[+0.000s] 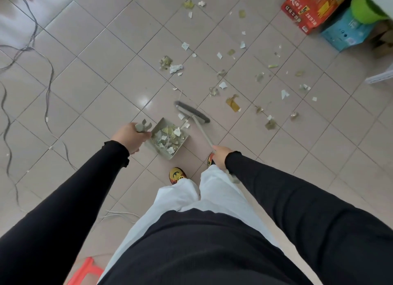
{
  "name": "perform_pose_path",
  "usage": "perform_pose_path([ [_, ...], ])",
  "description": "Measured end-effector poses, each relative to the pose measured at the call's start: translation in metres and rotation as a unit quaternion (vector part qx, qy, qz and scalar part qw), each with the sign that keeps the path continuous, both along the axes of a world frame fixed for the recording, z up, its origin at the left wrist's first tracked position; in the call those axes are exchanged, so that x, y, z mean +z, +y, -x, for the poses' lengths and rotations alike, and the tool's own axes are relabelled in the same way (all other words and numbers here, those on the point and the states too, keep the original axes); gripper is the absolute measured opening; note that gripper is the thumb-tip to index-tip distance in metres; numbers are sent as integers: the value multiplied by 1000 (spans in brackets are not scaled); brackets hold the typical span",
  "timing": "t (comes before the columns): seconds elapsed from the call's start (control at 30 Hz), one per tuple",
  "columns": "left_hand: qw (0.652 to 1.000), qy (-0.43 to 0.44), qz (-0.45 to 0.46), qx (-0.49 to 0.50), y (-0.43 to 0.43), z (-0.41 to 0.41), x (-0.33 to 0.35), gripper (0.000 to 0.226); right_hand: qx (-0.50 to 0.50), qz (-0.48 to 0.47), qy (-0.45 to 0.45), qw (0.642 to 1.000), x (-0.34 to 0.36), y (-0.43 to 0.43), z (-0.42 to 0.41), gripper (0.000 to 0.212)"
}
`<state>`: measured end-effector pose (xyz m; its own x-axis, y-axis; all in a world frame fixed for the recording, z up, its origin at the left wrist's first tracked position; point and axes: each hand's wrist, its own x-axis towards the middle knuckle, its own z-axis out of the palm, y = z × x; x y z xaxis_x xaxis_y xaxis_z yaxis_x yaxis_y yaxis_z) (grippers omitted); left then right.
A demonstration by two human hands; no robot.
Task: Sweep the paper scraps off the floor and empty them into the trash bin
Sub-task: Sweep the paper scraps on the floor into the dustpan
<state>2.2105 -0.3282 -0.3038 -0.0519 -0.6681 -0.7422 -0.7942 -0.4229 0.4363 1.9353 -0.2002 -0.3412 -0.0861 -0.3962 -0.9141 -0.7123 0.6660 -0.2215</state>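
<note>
Right hand fingers wrap broom handle, right of dustpan; left hand fingers grip its handle; paper scraps inside and beyond.

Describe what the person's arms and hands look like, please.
The left sleeve and the right sleeve are long, black and close-fitting; the left one ends in a small frilled cuff. The left hand and right hand are bare, with no gloves.
</note>
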Motion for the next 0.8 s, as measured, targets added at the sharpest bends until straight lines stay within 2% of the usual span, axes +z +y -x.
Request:
perform_pose_path([
  [0.1, 1000, 5, 3, -6, -4, 1, -2, 24, -47, -26, -77, 996, 19, 13, 7, 28],
  [0.23, 1000, 2, 3, -10, -6, -1, -3, 21, -123, -27, -101, 987, 47, 46, 24, 52],
  [0.3, 1000, 4, 2, -10, -6, -3, -4, 20, -136, -11, -85, 987, 48, 54, 19, 54],
  [0.47, 1000, 4, 4, -13, -6, -7, -5, 18, -64, 30, -7, 997, 30, 29, -7, 52],
  [0.6, 1000, 9, 2, -14, -4, -13, -8, 22, -43, -21, -37, 998, 25, 25, -11, 32],
  [0.7, 1000, 11, 4, -16, -3, -16, -9, 20, -62, -51, -86, 993, 43, 45, 7, 45],
  [0.8, 1000, 12, 4, -16, -1, -19, -11, 17, -69, -50, -90, 992, 63, 71, 22, 53],
])
